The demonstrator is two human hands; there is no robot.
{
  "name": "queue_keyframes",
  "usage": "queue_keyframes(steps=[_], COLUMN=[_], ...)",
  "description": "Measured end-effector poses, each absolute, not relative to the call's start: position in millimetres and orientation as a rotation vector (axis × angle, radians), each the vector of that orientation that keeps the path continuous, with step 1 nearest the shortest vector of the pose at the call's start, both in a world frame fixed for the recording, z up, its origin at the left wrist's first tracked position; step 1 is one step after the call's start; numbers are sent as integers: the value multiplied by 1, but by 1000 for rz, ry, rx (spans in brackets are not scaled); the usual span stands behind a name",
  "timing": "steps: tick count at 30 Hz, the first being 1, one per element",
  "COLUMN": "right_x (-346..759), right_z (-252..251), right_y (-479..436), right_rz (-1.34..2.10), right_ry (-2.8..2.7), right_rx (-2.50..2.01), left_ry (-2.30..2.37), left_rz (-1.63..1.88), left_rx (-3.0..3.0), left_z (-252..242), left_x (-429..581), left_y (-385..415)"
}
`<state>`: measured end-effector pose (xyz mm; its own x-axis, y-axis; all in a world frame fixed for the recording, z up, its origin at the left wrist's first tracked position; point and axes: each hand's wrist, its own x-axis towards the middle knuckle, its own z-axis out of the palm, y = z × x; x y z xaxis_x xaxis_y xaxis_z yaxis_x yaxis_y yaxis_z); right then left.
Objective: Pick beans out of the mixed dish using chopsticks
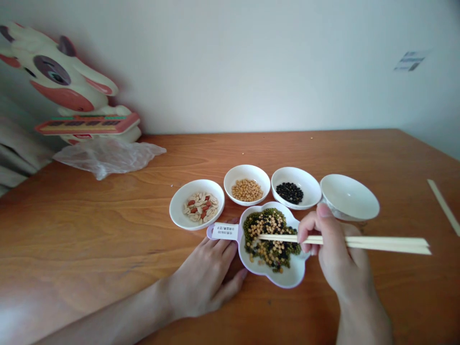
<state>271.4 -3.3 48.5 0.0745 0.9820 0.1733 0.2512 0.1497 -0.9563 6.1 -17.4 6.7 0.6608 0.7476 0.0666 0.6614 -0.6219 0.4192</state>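
My right hand [339, 249] grips a pair of pale chopsticks [388, 243], their tips down among mixed beans [273, 230] in a white flower-shaped dish [294, 275] with a lilac rim. The mix is green, black and tan. Flat on the table beside this dish lies my left hand [204, 273], fingers stretched out and partly hidden under the dish's labelled handle [225, 231]. Behind stand white bowls: one with peanuts [201, 207], one with tan soybeans [247, 190] and one with black beans [289, 192]. A fourth white bowl [350, 194] at the right shows no contents.
A cow-shaped toy keyboard [88, 124] leans by the wall at the back left, with a crumpled clear plastic bag [111, 155] in front. Another pale stick [443, 207] lies at the right of the wooden table [89, 239]. A small label [411, 61] is on the wall.
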Motion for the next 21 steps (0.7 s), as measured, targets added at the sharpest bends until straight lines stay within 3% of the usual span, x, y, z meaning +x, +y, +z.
queue_keyframes(steps=[6, 13, 18, 21], right_x=[268, 266, 271, 270], right_z=[48, 54, 54, 55], right_y=[-5, -10, -14, -14], right_rz=[1108, 877, 1123, 1080], right_ry=[-1483, -1374, -1412, -1424], right_rx=[-1173, -1323, -1267, -1342], left_ry=[1106, 1106, 1114, 1118], left_rz=[312, 336, 308, 294], left_rx=[2475, 2479, 2467, 2451], left_z=[7, 9, 8, 8], left_x=[6, 7, 7, 7], left_y=[-16, -17, -17, -17])
